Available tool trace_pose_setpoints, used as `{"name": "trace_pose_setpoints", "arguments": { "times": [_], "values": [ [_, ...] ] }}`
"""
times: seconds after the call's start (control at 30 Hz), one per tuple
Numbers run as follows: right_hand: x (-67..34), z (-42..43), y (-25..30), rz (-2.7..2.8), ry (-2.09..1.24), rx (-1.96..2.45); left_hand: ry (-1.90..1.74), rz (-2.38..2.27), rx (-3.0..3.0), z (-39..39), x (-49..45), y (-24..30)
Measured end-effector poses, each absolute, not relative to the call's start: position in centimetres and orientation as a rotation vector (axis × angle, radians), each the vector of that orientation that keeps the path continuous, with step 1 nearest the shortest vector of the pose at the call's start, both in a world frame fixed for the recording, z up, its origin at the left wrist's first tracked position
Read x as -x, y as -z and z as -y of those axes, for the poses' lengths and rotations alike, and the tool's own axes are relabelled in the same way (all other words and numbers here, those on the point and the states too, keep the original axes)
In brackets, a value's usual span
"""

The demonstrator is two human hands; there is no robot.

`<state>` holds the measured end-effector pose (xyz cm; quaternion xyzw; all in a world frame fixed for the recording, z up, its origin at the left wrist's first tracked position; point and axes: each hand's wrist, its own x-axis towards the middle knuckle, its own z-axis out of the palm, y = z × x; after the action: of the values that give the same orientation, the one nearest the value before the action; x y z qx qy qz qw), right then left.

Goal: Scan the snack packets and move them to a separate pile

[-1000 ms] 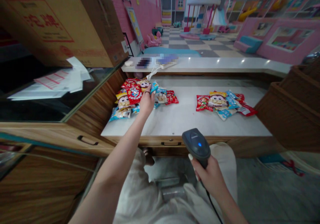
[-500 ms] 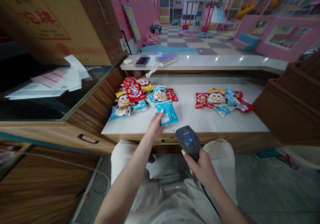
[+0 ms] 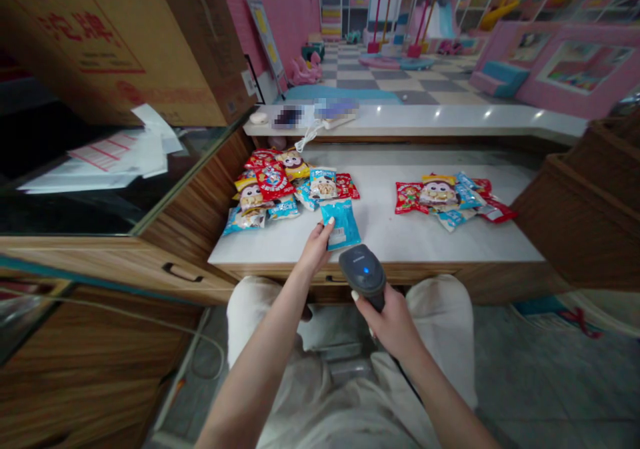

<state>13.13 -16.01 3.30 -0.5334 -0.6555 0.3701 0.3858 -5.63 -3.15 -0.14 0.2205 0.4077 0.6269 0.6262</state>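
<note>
My left hand (image 3: pixel 317 243) is closed on the left edge of a blue snack bag (image 3: pixel 344 223), with the thumb on top. The bag's back faces up and shows a pale printed label. My right hand (image 3: pixel 386 315) grips a dark barcode scanner (image 3: pixel 364 269) by its handle. A blue light glows on the scanner, and its head points toward the bag from just in front. Behind my left hand lies a pile of red, yellow and blue snack bags (image 3: pixel 273 181). A smaller group of similar snack bags (image 3: pixel 440 192) rests on the right of the white desk (image 3: pixel 385 235).
A raised white ledge (image 3: pixel 425 121) runs along the back, bearing a blurred phone-like item and a white cable (image 3: pixel 309 137). At left, a large cardboard box (image 3: pixel 130 55) and papers (image 3: pixel 115 162) sit on a dark glass top. A brown woven basket (image 3: pixel 580 215) stands at right.
The scanner in my right hand has moved left, closer to the blue snack bag. My left hand still holds the bag, and the whole view has shifted slightly.
</note>
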Motion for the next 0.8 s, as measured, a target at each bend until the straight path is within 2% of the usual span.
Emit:
{"name": "trace_pose_setpoints", "arguments": {
  "times": [0.43,0.8],
  "values": [
    [-13.2,16.1,-3.5,1.639,-1.034,1.346,-1.42,-0.978,-0.422,2.8,5.4,0.0],
    [-14.8,16.6,-3.3,1.562,-0.985,1.348,-1.401,-1.001,-0.632,2.9,5.2,0.2]
  ]
}}
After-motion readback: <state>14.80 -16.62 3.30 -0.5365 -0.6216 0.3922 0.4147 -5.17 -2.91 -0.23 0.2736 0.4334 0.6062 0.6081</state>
